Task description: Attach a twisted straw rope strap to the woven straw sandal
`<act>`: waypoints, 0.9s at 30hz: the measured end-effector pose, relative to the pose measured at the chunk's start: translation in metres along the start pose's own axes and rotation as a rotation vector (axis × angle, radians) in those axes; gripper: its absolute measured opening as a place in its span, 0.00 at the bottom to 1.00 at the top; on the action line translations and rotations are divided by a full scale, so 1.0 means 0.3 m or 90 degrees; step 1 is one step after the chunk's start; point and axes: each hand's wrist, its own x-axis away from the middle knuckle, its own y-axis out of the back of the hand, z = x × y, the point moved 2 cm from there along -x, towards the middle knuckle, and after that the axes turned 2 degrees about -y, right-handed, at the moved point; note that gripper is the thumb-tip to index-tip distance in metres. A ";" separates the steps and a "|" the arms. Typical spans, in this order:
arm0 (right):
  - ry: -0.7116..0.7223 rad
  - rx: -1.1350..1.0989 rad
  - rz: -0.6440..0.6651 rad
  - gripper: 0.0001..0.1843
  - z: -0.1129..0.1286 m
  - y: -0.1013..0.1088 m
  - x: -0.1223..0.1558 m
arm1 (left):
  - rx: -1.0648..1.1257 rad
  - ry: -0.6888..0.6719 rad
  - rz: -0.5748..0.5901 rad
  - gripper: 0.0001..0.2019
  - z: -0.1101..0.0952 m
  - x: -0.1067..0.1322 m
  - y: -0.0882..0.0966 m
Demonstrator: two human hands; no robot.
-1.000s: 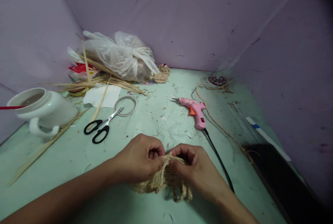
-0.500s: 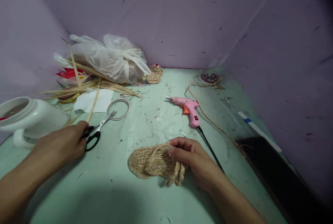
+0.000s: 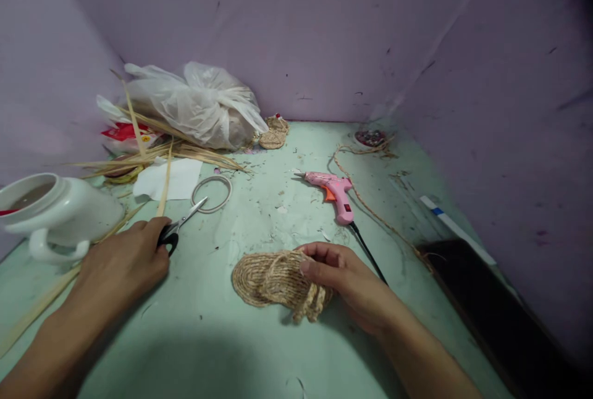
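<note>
Green table point(image 3: 259, 349) fills my view, boxed by purple walls point(image 3: 324, 28); its top is littered with scraps. Far left, a clear plastic bag point(image 3: 194, 102) sits bunched over a spread of dry straw point(image 3: 157, 152); a white sheet of paper point(image 3: 173, 178) lies just in front. White jug point(image 3: 60, 210) at the left edge, lying near the left wrist. Woven straw sandal point(image 3: 273, 278) lies flat on the table at centre; right hand point(image 3: 343, 275) rests at its right end, fingers curled closed on the braided strap. Left hand point(image 3: 123, 263) lies on the scissors point(image 3: 178, 229), fingers folded over the black handles, blades pointing toward a tape ring point(image 3: 212, 193). Pink glue gun point(image 3: 334, 192) behind the sandal, black cord trailing past the right hand; a twine cord point(image 3: 370, 207) runs just beside it. A second small sandal point(image 3: 274, 132) sits by the back wall.
</note>
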 end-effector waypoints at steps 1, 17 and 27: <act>-0.001 0.012 0.020 0.17 0.001 0.000 0.001 | -0.020 0.011 -0.002 0.19 0.002 0.005 0.001; 0.039 0.007 0.156 0.20 0.015 -0.016 0.055 | 0.832 0.054 0.011 0.21 -0.116 0.109 0.012; 0.050 -0.049 0.041 0.19 -0.020 -0.043 0.003 | 0.849 0.052 0.180 0.29 -0.169 0.090 -0.103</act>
